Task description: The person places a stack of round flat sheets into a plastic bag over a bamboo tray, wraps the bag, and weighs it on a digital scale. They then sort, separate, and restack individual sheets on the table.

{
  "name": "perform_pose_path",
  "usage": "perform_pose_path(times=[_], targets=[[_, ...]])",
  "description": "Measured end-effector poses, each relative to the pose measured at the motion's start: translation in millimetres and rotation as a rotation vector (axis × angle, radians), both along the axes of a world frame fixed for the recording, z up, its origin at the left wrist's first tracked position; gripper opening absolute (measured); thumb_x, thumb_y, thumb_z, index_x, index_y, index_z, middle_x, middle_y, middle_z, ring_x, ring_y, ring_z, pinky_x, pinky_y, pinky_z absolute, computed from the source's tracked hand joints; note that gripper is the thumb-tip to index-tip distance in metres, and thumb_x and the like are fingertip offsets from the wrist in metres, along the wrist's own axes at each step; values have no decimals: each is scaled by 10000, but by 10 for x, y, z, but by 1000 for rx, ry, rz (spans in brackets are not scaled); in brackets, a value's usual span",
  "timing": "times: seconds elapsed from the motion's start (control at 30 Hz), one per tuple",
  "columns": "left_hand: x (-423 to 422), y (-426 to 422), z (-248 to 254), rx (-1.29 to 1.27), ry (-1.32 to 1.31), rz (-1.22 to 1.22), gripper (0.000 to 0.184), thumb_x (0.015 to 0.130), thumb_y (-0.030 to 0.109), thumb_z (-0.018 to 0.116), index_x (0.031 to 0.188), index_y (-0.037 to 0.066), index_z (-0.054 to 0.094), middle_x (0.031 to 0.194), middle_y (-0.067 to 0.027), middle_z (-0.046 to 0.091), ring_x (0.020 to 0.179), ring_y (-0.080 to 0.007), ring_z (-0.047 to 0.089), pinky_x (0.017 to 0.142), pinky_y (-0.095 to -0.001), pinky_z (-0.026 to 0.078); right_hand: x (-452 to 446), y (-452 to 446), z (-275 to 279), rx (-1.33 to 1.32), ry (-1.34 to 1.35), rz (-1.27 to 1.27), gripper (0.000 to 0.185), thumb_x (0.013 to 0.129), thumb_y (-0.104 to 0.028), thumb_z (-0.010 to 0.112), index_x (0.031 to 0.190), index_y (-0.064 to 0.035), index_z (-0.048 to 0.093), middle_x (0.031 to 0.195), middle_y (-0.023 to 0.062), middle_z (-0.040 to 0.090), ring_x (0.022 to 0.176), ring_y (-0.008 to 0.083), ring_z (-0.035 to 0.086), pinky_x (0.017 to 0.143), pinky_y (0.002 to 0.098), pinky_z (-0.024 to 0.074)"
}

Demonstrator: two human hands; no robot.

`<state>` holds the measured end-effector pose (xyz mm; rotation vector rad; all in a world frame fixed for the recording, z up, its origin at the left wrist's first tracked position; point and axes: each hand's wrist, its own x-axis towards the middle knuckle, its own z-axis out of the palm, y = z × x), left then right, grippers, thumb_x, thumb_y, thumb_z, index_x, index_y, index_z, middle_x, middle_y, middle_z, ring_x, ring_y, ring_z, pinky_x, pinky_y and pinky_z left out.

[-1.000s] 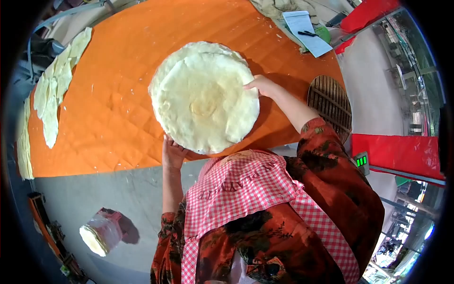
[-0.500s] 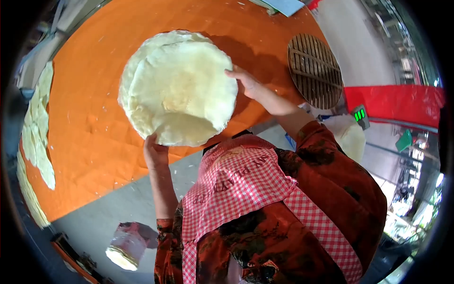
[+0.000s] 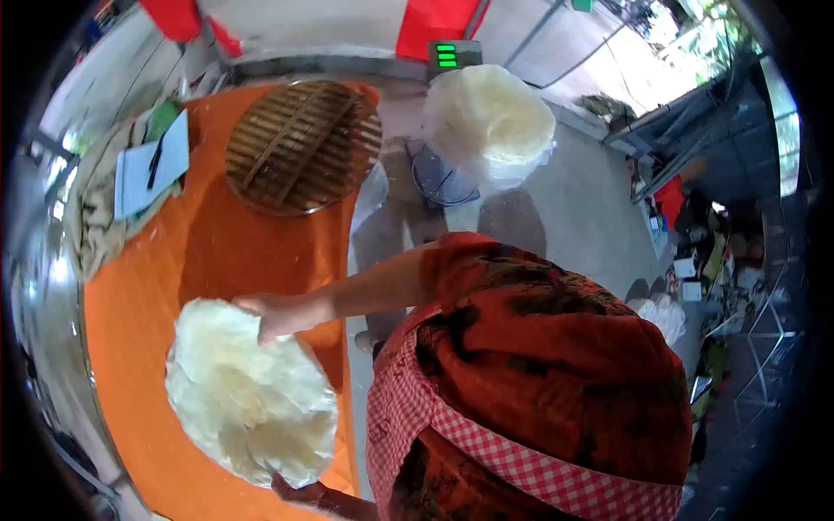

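Note:
A stack of large, round, pale sheets (image 3: 248,395) is held between my two hands over the orange-covered table (image 3: 122,365). My right hand (image 3: 282,314) grips its upper rim, with the fingers partly hidden by the sheets. At the lower rim, my left hand (image 3: 297,491) holds the stack, its fingers partly beneath the edge. The sheets sag a little in the middle and look creased near the lower end.
A round slatted wooden board (image 3: 304,148) lies at the table's far end. Beyond it, a pile of pale sheets (image 3: 491,122) rests on a scale with a lit green display (image 3: 446,56). A notepad (image 3: 152,165) with a pen lies on cloth (image 3: 95,208) at the left.
The view has swung to the right, bringing the scale and its pile into full sight. Both hands still hold the stack, which now appears lower left and more tilted.

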<state>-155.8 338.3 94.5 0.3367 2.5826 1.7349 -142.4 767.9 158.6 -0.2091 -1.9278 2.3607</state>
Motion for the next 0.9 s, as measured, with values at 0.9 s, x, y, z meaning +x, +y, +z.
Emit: perform_pose_path(times=[0.9], targets=[[2895, 8589, -1088, -50, -1139, -808, 406, 801, 58, 559, 1184, 134, 451, 1105, -51, 549, 949, -225, 567, 738, -378, 505, 6424, 5240, -1676, -247, -290, -1404, 650, 705, -6, 678, 1302, -12, 419, 1028, 105, 612, 812, 200, 624, 700, 335, 523]])
